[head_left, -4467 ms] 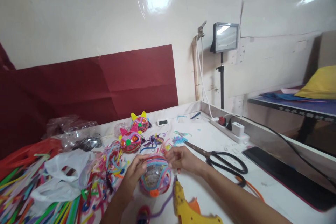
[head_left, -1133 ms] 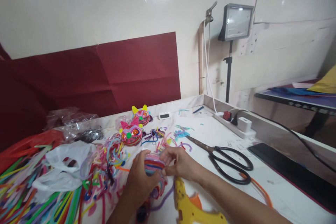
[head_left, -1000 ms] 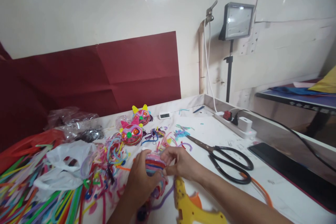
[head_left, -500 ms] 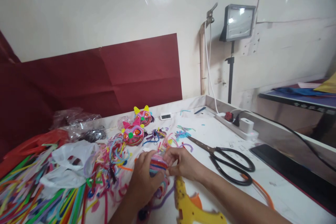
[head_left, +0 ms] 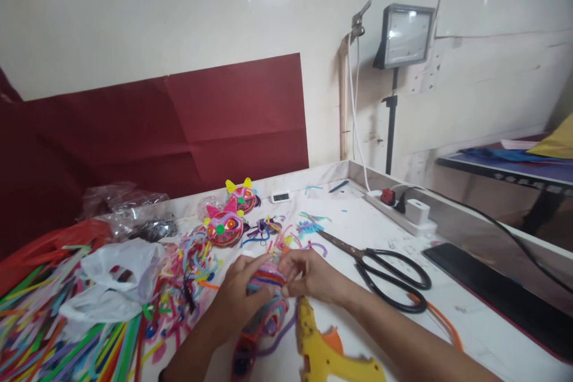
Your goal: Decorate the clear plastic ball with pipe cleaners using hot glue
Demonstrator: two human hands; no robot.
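Between my hands sits a rounded craft piece (head_left: 267, 277) covered in coloured pipe-cleaner strips of blue, red, pink and purple. My left hand (head_left: 245, 292) is curled round its left side, with the thumb across the front. At its right edge, the thumb and fingers of my right hand (head_left: 304, 274) pinch close together; whatever lies between those fingertips is hidden. A yellow glue gun (head_left: 320, 343) lies just below my right hand. Black-handled scissors (head_left: 380, 268) rest to the right. Beyond my hands stand two finished-looking cat-face pieces, one with pink ears (head_left: 224, 227), one with yellow ears (head_left: 242, 196).
Pipe cleaners (head_left: 89, 352) and a white plastic bag (head_left: 111, 274) cover the left. Coloured scraps (head_left: 192, 262) lie beside them. A small digital display (head_left: 281, 197) is near the back edge. A power strip (head_left: 403, 215) and a long black object (head_left: 496, 298) lie at right.
My left hand has shifted slightly left and down, uncovering more of the striped front of the craft piece. My right hand keeps its pinch at the edge. The whole view has moved a little.
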